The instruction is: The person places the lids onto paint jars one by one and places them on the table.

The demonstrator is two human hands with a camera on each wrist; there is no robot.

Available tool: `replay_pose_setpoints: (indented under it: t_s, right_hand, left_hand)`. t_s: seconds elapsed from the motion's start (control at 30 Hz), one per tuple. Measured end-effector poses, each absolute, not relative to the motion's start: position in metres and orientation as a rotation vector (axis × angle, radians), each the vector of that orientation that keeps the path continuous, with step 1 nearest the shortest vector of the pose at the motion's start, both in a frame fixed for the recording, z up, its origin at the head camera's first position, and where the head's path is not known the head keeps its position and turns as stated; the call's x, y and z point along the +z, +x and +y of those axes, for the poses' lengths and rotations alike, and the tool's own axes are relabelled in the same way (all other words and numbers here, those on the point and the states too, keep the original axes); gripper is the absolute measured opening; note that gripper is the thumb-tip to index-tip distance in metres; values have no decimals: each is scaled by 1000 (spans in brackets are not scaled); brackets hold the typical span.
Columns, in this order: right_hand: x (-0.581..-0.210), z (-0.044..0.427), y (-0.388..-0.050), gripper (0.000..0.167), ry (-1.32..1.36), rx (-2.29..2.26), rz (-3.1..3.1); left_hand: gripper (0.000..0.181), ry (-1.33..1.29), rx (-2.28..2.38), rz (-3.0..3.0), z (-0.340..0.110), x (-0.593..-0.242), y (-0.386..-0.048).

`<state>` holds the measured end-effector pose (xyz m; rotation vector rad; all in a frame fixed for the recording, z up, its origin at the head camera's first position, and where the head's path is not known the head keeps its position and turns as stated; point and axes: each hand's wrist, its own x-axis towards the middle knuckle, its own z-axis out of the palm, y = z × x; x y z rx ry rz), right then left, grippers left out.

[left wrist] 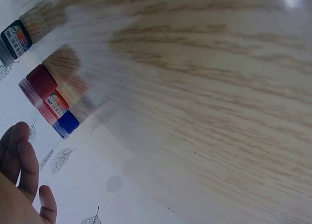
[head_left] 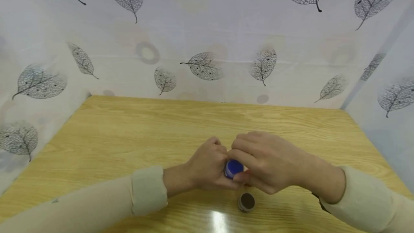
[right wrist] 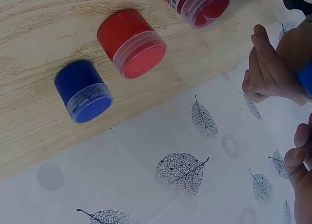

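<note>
In the head view, my left hand (head_left: pixel 208 164) grips a small jar with a blue top (head_left: pixel 234 168), and its body is mostly hidden by the fingers. My right hand (head_left: pixel 268 163) comes from the right and pinches the rim of this blue-topped jar, with the thumb on the near side and fingertips on the far side. Just in front of the hands, a jar with a dark brown top (head_left: pixel 247 202) stands on the table. Part of a hand (left wrist: pixel 22 160) shows at the left wrist view's lower left. In the right wrist view, a blue piece (right wrist: pixel 306 79) appears beside a hand (right wrist: pixel 273 70).
The wrist views show more jars on the wood-grain table (head_left: pixel 145 125): a blue jar (right wrist: pixel 83 91), a red jar (right wrist: pixel 131 43), a labelled red jar (right wrist: pixel 197 7) and a dark labelled jar (left wrist: pixel 17 38). A leaf-print cloth (head_left: pixel 207 28) rises behind the table.
</note>
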<state>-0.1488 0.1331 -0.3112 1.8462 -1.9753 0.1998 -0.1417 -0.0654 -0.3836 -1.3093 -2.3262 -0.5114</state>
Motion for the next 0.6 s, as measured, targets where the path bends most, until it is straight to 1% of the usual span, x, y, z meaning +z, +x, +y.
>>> replay_pose_setpoints:
  t_s: [0.33,0.6]
  right_hand:
    - [-313,125,-150,45,1692,184,-1946]
    - [-318,119,-145,51,1557,241,-1963]
  left_hand:
    - [39,-1245,-477,-2314,-63,-383,-136]
    - [32,-1222,-444,-2308,-61,-383,-132]
